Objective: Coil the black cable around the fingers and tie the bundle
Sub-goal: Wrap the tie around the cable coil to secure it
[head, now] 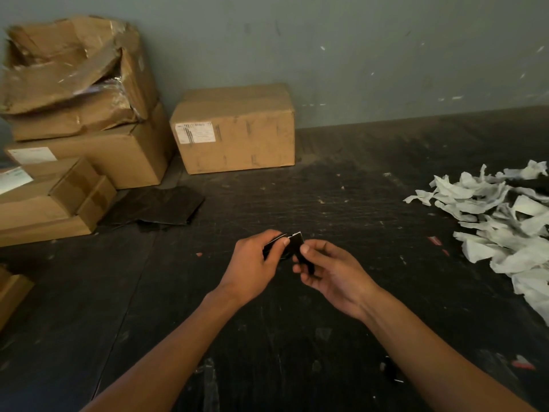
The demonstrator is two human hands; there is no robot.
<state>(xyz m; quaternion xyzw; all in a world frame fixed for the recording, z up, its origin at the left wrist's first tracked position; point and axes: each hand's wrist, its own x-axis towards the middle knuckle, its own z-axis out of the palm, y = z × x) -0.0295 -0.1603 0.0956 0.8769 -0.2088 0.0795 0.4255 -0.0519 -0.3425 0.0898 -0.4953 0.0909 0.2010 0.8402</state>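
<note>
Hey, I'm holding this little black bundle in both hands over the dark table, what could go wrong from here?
1. The black bundle is pinched only by fingertips of the left hand and right hand; a loose grip might let it spring apart.
2. It is black against the dark table, so if dropped it may be hard to spot.
3. The torn white paper pile lies to the right; a dropped piece could get lost in it.

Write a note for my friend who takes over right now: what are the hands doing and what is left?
Left hand: pinching one side of the small black bundle above the dark table.
Right hand: thumb and fingers on its other side.
Done: the cable looks gathered up; I cannot tell how neatly.
Left: probably tying it; no tie is clear yet.
Nearby: paper scraps right, cardboard boxes behind.
</note>
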